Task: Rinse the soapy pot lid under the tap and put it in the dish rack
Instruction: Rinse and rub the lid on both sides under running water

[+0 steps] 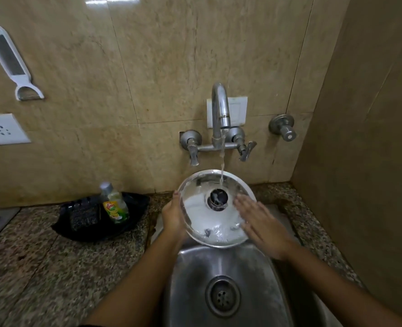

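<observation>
On the far left wall we see a white grater [6, 55] hanging above a socket [3, 129]. Nearer, on the granite counter [30, 263], a black tray [101, 218] holds a scrubber and a bottle of dish soap [115, 204]. Moving right, our left hand [174, 215] curls round the left rim of the pot lid [216, 208], thumb on top and fingers hidden beneath. The lid sits tilted over the far end of the sink [226, 279], knob side up, foam pooled on its near half. The stream from the tap [221, 109] lands just beyond the knob. Our right hand [261, 227] lies flat and spread on the lid's right side, gripping nothing. With only one hand holding a slick, soapy rim, we judge the lid could slip and clatter into the basin. We see no dish rack.
</observation>
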`<state>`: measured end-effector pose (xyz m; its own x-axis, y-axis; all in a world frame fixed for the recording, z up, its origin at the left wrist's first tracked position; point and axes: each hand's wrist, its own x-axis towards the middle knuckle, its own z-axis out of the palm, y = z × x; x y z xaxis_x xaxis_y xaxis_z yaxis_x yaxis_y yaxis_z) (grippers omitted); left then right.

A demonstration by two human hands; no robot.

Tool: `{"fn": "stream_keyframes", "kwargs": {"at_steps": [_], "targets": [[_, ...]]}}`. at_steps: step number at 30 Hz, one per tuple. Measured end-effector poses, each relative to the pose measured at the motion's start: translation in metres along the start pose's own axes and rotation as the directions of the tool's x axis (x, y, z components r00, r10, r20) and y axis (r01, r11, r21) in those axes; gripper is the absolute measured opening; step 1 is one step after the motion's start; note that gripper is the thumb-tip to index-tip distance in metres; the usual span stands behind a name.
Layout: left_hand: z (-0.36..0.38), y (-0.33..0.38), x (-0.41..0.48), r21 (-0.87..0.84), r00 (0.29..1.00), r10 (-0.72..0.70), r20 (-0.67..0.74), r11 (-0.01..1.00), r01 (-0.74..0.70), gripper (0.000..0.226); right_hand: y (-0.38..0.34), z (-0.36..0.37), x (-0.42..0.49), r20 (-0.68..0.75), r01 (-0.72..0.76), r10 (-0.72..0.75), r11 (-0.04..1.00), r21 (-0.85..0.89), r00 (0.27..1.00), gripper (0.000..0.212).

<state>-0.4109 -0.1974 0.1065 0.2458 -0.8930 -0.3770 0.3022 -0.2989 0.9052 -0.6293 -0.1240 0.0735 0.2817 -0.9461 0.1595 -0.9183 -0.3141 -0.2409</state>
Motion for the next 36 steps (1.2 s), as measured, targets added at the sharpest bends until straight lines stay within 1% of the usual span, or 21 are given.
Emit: {"fn": "stream_keyframes", "kwargs": {"at_steps": [2,3,6,7,9,11,12,17,20,23,24,25,26,27,28,29,30,32,33,35,36], "targets": [[0.0,-0.003,-0.002,-0.002,1.0,-0.016,0.01,1.0,0.016,0.036,0.004,-0.005,0.016,-0.037,-0.134,0.136,0.99,0.033,0.99,0.064],[0.001,-0.005,-0.004,0.001,1.0,-0.023,0.018,1.0,0.023,0.034,0.001,-0.009,0.027,-0.058,-0.156,0.159,0.986,0.054,0.986,0.063],[0.009,-0.006,-0.013,-0.011,0.998,-0.041,0.039,0.999,0.041,0.032,-0.012,-0.013,0.055,-0.157,-0.109,0.153,0.96,0.257,0.976,0.052],[0.011,-0.006,-0.013,-0.025,0.998,-0.049,0.034,0.998,0.05,0.033,-0.015,-0.01,0.059,-0.207,-0.098,0.182,0.928,0.359,0.961,0.05],[0.015,-0.005,-0.013,-0.027,0.997,-0.071,0.006,0.997,0.071,0.034,-0.023,-0.004,0.06,-0.282,-0.122,0.309,0.841,0.528,0.908,0.044],[0.018,-0.004,-0.01,-0.034,0.997,-0.082,-0.007,0.996,0.082,0.035,-0.037,-0.002,0.057,-0.289,-0.171,0.404,0.79,0.589,0.868,0.04],[0.019,-0.003,-0.009,-0.048,0.996,-0.088,-0.016,0.995,0.087,0.036,-0.042,-0.003,0.057,-0.271,-0.195,0.418,0.785,0.588,0.867,0.04],[0.023,0.001,-0.002,-0.089,0.991,-0.108,-0.079,0.991,0.101,0.04,-0.047,-0.009,0.071,-0.221,-0.23,0.344,0.88,0.416,0.913,0.046],[0.026,0.003,0.0,-0.103,0.992,-0.093,-0.087,0.991,0.084,0.038,-0.044,-0.011,0.078,-0.191,-0.236,0.343,0.872,0.428,0.92,0.045],[0.03,0.004,-0.001,-0.076,0.995,-0.035,-0.088,0.997,0.028,0.035,-0.044,-0.013,0.087,-0.21,-0.259,0.381,0.857,0.445,0.9,0.041],[0.031,0.004,-0.002,-0.068,0.997,-0.017,-0.076,0.998,0.012,0.035,-0.046,-0.015,0.091,-0.221,-0.296,0.399,0.874,0.386,0.89,0.04],[0.033,0.003,-0.003,-0.056,0.998,-0.001,-0.056,0.998,-0.002,0.035,-0.05,-0.018,0.095,-0.237,-0.342,0.405,0.901,0.266,0.883,0.04],[0.034,0.002,-0.005,-0.046,0.999,0.021,-0.039,0.999,-0.023,0.035,-0.057,-0.019,0.099,-0.257,-0.348,0.358,0.934,0.084,0.898,0.04],[0.035,0.0,-0.007,-0.038,0.999,0.042,-0.023,0.998,-0.043,0.036,-0.067,-0.017,0.102,-0.247,-0.283,0.255,0.955,-0.085,0.935,0.042],[0.036,-0.002,-0.009,-0.034,0.999,0.054,-0.006,0.998,-0.054,0.036,-0.075,-0.014,0.103,-0.206,-0.166,0.129,0.97,-0.175,0.97,0.047],[0.035,-0.003,-0.01,-0.045,0.999,0.051,0.013,0.998,-0.05,0.035,-0.082,-0.012,0.102,-0.146,-0.063,0.036,0.981,-0.186,0.989,0.051],[0.034,-0.005,-0.01,-0.046,0.999,0.047,0.025,0.998,-0.046,0.034,-0.087,-0.013,0.1,-0.074,-0.021,0.006,0.981,-0.194,0.997,0.053],[0.032,-0.008,-0.009,-0.022,0.998,0.051,0.037,0.998,-0.05,0.035,-0.082,-0.02,0.101,0.016,-0.087,0.094,0.964,-0.251,0.995,0.053],[0.031,-0.009,-0.008,-0.001,0.998,0.053,0.043,0.999,-0.053,0.036,-0.075,-0.024,0.103,0.032,-0.189,0.206,0.943,-0.273,0.978,0.054],[0.031,-0.009,-0.009,0.022,0.996,0.06,0.062,0.998,-0.062,0.036,-0.06,-0.034,0.107,0.036,-0.441,0.457,0.873,-0.207,0.889,0.058],[0.031,-0.009,-0.01,0.018,0.995,0.065,0.072,0.998,-0.067,0.036,-0.058,-0.038,0.107,0.052,-0.501,0.518,0.845,-0.186,0.854,0.059]]}}
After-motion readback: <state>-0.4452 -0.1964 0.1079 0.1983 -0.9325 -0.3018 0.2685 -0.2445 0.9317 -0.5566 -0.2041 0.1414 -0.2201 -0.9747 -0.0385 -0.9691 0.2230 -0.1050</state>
